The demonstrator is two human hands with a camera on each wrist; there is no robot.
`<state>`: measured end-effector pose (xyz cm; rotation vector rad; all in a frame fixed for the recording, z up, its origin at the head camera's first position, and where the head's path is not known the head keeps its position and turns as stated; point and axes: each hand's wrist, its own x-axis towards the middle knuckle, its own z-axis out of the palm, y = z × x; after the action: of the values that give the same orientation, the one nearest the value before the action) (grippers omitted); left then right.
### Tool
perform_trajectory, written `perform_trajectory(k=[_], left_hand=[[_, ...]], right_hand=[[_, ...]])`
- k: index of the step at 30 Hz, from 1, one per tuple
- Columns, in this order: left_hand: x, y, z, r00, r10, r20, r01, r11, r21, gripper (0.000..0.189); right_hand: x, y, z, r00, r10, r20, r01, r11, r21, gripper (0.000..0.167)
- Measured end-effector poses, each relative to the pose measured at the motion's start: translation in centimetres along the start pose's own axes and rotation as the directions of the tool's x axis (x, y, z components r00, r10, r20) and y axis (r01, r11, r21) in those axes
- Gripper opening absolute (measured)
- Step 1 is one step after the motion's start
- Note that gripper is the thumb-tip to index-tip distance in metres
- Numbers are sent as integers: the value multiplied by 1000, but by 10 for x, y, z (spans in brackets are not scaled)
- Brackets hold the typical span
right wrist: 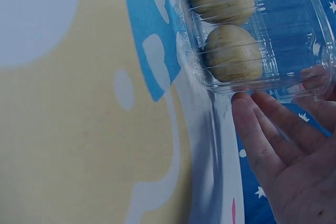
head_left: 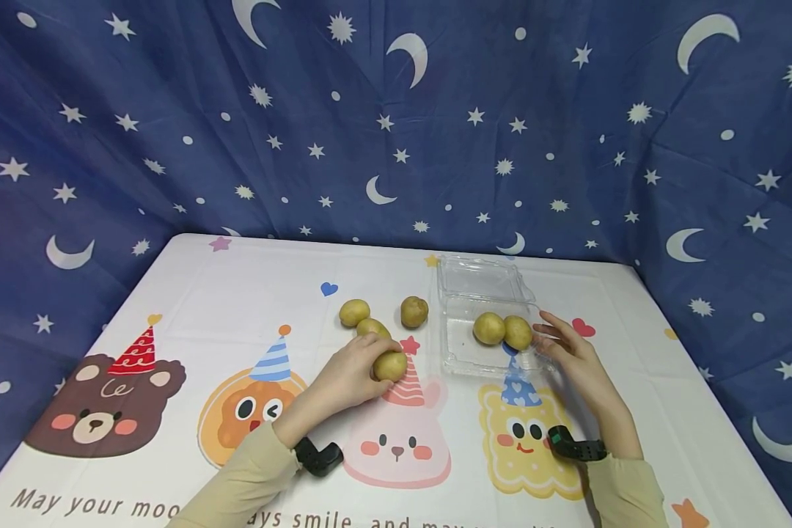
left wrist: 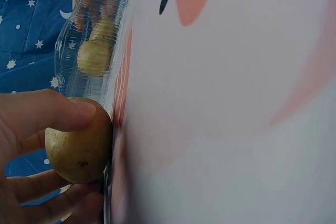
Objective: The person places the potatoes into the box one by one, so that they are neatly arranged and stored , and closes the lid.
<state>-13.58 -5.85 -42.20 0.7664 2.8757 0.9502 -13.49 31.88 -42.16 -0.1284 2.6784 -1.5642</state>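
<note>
In the head view my left hand [head_left: 353,372] grips a potato [head_left: 391,367] low over the cloth. The left wrist view shows the thumb across this potato [left wrist: 79,148], the fingers around its far side. Just behind that hand lies another potato [head_left: 373,328], partly hidden by it. A clear plastic clamshell container [head_left: 458,339] stands to the right with its lid [head_left: 482,280] folded back. Two potatoes [head_left: 489,328] sit side by side inside. My right hand [head_left: 574,356] is at the container's right wall, fingers extended and fingertips [right wrist: 242,98] right at the plastic.
Two more potatoes rest on the table: one at the back left [head_left: 354,313] and a browner one [head_left: 414,312] nearer the container. A white cloth [head_left: 237,293] with cartoon prints covers the table. Behind it hangs a blue curtain [head_left: 435,183] with stars and moons.
</note>
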Motion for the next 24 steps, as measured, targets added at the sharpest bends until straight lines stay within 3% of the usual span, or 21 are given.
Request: perform_trajectory(k=[24], left_hand=[[0, 2, -1, 1000, 4, -9, -4, 1000, -11, 47]], right_hand=[[1, 0, 0, 1000, -2, -1, 2, 1000, 7, 54]])
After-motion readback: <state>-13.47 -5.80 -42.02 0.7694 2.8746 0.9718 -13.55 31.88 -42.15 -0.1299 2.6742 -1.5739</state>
